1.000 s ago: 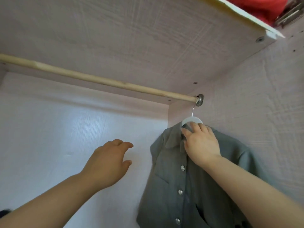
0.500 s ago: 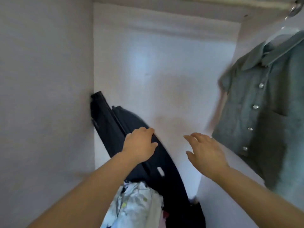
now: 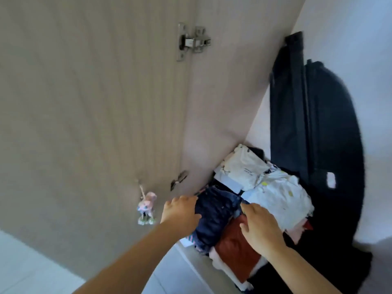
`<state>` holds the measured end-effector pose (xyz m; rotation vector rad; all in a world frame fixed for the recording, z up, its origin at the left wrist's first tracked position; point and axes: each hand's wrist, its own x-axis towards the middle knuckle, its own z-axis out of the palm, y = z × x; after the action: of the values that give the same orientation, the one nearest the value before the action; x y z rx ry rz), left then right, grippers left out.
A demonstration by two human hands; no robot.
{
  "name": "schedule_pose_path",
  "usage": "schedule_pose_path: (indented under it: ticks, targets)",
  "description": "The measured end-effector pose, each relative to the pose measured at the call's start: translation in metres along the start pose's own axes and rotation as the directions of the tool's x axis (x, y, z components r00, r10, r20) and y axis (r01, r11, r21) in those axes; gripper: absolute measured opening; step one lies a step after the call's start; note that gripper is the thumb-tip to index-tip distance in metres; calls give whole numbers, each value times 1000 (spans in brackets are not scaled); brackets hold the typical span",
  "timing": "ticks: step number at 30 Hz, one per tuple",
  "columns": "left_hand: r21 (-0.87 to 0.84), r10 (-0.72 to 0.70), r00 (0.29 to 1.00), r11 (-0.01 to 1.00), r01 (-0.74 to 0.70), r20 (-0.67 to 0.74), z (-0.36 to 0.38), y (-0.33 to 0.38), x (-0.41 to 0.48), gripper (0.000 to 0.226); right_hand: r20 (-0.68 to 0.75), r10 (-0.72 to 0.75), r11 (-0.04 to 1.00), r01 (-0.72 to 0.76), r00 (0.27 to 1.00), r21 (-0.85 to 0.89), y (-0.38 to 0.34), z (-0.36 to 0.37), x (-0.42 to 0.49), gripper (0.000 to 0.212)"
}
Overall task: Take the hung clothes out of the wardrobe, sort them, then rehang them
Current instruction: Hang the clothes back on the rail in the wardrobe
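Folded clothes pile (image 3: 277,196) lies low in the wardrobe, at 4 o'clock. Left grip (image 3: 180,211) sits on the navy garment's (image 3: 216,217) 9 o'clock edge; too blurred to tell if it clasps. Right grip (image 3: 261,228) is slack with fingers spread, resting on its 3 o'clock side. Black suitcase (image 3: 314,124) stands at 2 o'clock.

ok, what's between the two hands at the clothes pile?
A folded dark blue garment fills the gap between left hand and right hand, seen in the head view.
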<state>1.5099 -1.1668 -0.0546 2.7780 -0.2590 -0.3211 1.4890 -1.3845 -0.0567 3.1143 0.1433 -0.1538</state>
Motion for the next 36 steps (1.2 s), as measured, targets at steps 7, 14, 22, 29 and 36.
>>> schedule_pose_path:
  ticks: [7,14,22,29,36]
  targets:
    - [-102,-483,875,872,479,-17,51,-87,-140,52,150,-432,900,436,889,8,-111,48,-13,51]
    - [-268,-853,519,510,817,-42,73,-157,-305,52,262,-795,571,821,547,19,-268,76,-70,50]
    - [-443,-995,99,78,893,26,93,-230,-482,53,305,-943,146,989,131,27,-468,89,-169,33]
    - [-523,-991,-117,-134,842,66,93,-312,-621,53,301,-946,-105,992,-120,66,-639,97,-270,52]
    - [-570,-938,-328,-330,752,109,89,-376,-730,54,303,-901,-293,950,-312,105,-778,99,-355,54]
